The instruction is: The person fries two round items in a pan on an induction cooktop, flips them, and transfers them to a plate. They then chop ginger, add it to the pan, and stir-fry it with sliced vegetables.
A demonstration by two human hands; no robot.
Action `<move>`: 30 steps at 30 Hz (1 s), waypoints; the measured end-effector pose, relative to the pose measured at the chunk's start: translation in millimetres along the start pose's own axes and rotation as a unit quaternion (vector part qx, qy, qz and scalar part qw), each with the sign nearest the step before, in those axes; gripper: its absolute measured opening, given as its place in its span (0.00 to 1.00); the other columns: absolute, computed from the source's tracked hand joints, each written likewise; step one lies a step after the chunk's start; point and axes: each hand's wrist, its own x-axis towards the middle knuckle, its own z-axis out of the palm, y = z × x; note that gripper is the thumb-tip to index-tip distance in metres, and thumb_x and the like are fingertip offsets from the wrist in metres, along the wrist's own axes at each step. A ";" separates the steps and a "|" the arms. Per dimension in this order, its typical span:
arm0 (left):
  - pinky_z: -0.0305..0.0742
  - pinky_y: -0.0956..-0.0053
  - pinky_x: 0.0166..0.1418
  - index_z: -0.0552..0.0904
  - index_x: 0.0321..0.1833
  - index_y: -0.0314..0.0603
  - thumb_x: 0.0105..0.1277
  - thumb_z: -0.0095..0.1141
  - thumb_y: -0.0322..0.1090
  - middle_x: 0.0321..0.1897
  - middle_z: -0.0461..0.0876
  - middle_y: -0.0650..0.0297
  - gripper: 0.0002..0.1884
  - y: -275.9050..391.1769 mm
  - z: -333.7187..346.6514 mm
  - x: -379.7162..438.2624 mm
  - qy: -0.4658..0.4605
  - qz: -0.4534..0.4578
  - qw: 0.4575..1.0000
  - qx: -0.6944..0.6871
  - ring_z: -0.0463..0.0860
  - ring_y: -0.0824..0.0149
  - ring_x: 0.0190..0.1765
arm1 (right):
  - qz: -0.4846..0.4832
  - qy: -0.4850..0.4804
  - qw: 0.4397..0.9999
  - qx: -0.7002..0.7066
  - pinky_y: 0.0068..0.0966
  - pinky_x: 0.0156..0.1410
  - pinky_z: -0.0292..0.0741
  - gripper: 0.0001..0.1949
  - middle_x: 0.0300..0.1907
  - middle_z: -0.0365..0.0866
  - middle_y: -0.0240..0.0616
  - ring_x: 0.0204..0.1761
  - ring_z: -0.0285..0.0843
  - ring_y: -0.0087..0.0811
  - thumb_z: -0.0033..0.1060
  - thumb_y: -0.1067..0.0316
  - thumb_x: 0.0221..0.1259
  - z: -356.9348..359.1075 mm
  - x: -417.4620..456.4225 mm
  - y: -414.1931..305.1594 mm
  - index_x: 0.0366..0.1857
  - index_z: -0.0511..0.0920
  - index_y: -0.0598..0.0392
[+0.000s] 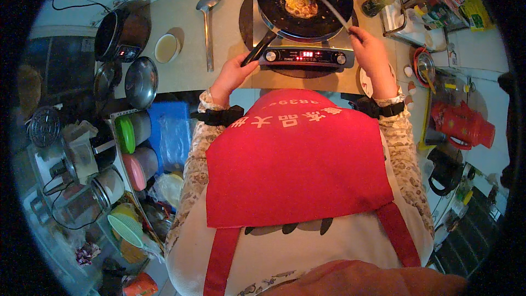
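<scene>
My left hand (236, 73) grips the black handle of a dark frying pan (277, 24), which sits on an electric cooktop (306, 57) with a lit red display. Held in my right hand (367, 51) is a metal spatula (335, 13) with a dark grip. Its broad blade is over the pan, just beyond a browned yellow piece of food that looks like fried egg (301, 6). I cannot tell whether the blade touches the pan or the food.
Left of the cooktop lie a metal ladle (207, 33), a small bowl of pale liquid (166, 48) and a dark rice cooker (123, 35). A jar (378, 2) and a wire rack (404, 16) stand to the right. A plate (365, 80) is partly hidden under my right forearm.
</scene>
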 end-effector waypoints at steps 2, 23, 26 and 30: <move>0.76 0.77 0.53 0.82 0.62 0.39 0.70 0.64 0.42 0.45 0.87 0.68 0.22 -1.3 0.5 0.8 -0.003 0.005 1.000 -0.016 0.80 0.76 0.46 | -0.003 -0.041 0.999 -0.018 0.42 0.53 0.79 0.17 0.44 0.86 0.52 0.48 0.84 0.54 0.54 0.57 0.69 17.8 -0.7 10.9 0.55 0.83 0.49; 0.74 0.81 0.47 0.82 0.62 0.38 0.71 0.63 0.41 0.39 0.83 0.73 0.21 15.6 0.1 -10.1 -0.009 -0.021 0.998 -0.058 0.77 0.78 0.41 | 0.025 -0.050 0.994 -0.089 0.41 0.49 0.79 0.16 0.39 0.86 0.52 0.44 0.85 0.52 0.55 0.58 0.68 -27.1 -6.9 -4.8 0.56 0.82 0.49; 0.73 0.81 0.44 0.83 0.61 0.38 0.71 0.63 0.42 0.37 0.82 0.74 0.20 11.9 -1.3 -8.9 -0.006 -0.022 0.999 -0.049 0.76 0.79 0.39 | 0.007 -0.014 0.995 -0.095 0.42 0.46 0.80 0.16 0.39 0.86 0.49 0.40 0.85 0.50 0.55 0.59 0.67 -47.6 -13.4 -6.8 0.56 0.82 0.47; 0.69 0.84 0.36 0.83 0.60 0.39 0.71 0.63 0.41 0.34 0.81 0.75 0.19 5.1 -3.6 -4.2 -0.015 -0.041 0.997 -0.067 0.73 0.81 0.33 | -0.092 0.065 0.981 -0.158 0.43 0.46 0.80 0.17 0.40 0.85 0.46 0.41 0.84 0.49 0.60 0.63 0.63 -53.5 -13.7 11.8 0.56 0.80 0.47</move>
